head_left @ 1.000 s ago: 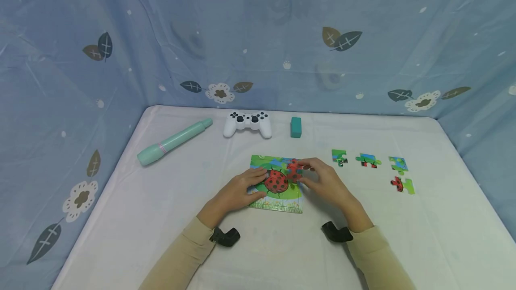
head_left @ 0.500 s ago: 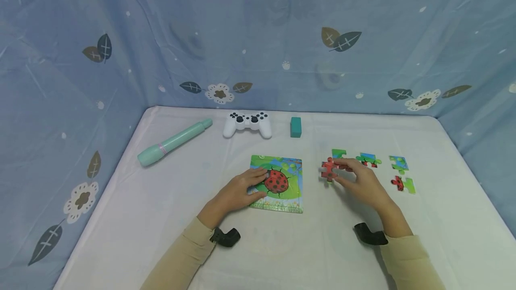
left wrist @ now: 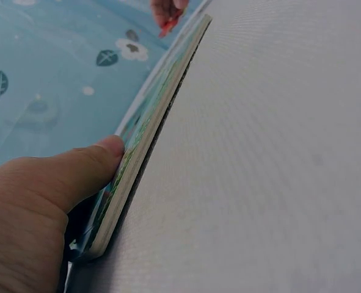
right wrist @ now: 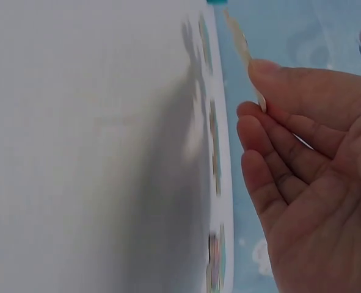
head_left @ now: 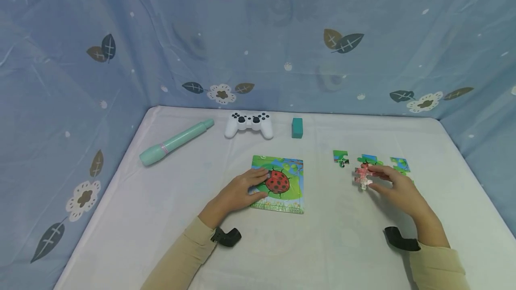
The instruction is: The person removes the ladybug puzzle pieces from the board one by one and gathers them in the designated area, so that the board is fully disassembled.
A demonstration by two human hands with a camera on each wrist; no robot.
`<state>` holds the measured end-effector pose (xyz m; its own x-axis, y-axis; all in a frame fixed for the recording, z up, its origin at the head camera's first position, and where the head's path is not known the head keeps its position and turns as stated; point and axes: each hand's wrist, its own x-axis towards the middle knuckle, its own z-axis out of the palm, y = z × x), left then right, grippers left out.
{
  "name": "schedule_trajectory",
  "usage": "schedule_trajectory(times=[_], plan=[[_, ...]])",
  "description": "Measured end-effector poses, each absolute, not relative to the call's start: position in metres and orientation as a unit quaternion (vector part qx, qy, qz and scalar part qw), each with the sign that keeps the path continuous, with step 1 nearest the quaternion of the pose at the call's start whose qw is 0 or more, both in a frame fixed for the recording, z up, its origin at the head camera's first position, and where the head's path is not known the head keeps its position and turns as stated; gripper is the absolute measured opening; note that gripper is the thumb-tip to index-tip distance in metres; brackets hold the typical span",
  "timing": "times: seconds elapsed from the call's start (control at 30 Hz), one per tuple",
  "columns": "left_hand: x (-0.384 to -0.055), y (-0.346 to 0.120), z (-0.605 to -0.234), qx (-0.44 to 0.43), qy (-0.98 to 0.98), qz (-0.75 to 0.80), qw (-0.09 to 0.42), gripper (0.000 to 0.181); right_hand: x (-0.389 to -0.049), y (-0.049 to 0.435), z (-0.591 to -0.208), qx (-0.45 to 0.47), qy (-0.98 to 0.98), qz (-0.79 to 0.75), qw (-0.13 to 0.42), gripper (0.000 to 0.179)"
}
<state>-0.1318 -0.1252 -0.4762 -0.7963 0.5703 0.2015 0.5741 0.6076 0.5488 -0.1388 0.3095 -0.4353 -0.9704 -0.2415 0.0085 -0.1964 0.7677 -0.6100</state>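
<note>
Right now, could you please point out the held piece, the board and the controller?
Held piece (head_left: pixel 363 176): head view, on the middle of its face.
Board (head_left: pixel 279 181): head view, on the red of its picture.
Controller (head_left: pixel 248 122): head view, on its white middle.

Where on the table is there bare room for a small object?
Bare white cloth lies between the sleeves, between the mint-green tube and left hand, and between the puzzle board and the nearest loose piece. It is crowded around the right hand, which holds a red piece close to other pieces.
</note>
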Motion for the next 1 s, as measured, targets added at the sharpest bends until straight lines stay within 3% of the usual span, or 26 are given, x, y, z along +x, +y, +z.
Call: schedule_trajectory(times=[0.43, 0.7, 1.0], plan=[[-0.132, -0.126, -0.477, -0.328, -0.893, -0.307, 0.009, 0.057, -0.137, 0.336, -0.439, -0.108, 0.949, -0.291, 0.053, 0.048], [-0.133, -0.126, -0.480, -0.334, -0.890, -0.310, 0.031, 0.057, -0.139, 0.337, -0.442, -0.133, 0.951, -0.278, 0.024, 0.043], [-0.133, -0.125, -0.479, -0.321, -0.897, -0.304, 0.005, 0.058, -0.140, 0.336, -0.445, -0.138, 0.951, -0.276, 0.032, 0.041]])
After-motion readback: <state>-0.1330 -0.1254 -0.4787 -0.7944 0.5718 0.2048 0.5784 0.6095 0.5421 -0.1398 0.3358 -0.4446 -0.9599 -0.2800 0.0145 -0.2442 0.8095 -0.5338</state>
